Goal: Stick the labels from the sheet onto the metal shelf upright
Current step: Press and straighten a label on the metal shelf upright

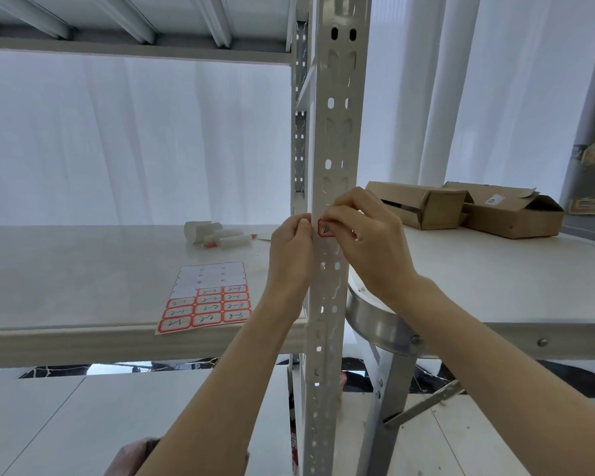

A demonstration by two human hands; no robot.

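A grey perforated metal shelf upright (337, 132) runs top to bottom through the middle of the view. A red-bordered label (324, 230) lies against its front face at shelf height. My right hand (364, 242) pinches the label's right side with curled fingers. My left hand (291, 249) holds the upright's left edge, its thumb and fingertips at the label's left end. The label sheet (208, 298) lies flat on the white shelf board (83, 269) to the left, its upper rows peeled bare, its lower rows still bearing red labels with handwritten numbers.
White rolls and markers (217, 237) lie further back on the shelf board. Right of the upright stands a white table (495, 286) with two open cardboard boxes (468, 207). Another shelf level (134, 46) spans overhead. Curtains hang behind.
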